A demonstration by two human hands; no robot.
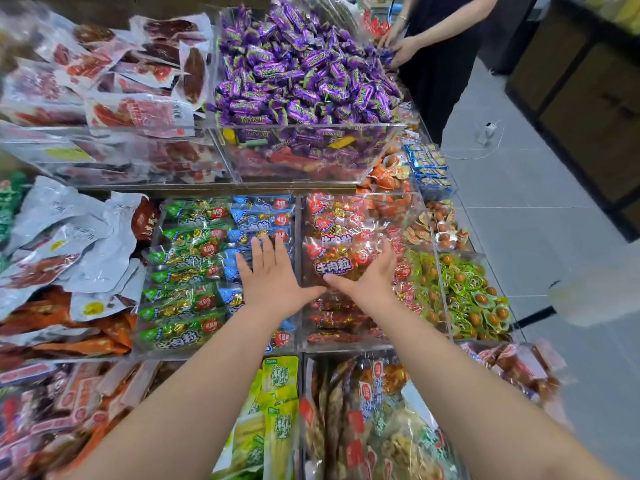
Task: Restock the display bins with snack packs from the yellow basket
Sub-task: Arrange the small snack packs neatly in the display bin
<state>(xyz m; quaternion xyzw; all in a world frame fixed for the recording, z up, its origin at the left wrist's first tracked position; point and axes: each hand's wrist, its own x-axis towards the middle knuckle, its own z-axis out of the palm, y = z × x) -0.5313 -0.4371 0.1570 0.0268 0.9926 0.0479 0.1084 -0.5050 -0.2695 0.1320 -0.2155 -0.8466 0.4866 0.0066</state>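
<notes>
Both my arms reach over a clear acrylic bin [300, 348] split down the middle. Its left half holds rows of green snack packs [183, 271] and blue snack packs [263, 216]. Its right half holds red snack packs [334, 263]. My left hand [273, 275] lies flat with straight fingers on the blue packs beside the divider. My right hand [372, 273] has straight fingers against the right side of the top red pack, its thumb at the pack's lower edge. The yellow basket is out of view.
Behind stands a raised bin of purple candies [301, 64], with meat packs [131, 112] to its left. Green egg packs [464, 292] fill the bin to the right. A second person's hands [398, 43] work at the far right corner. Grey floor [536, 209] lies to the right.
</notes>
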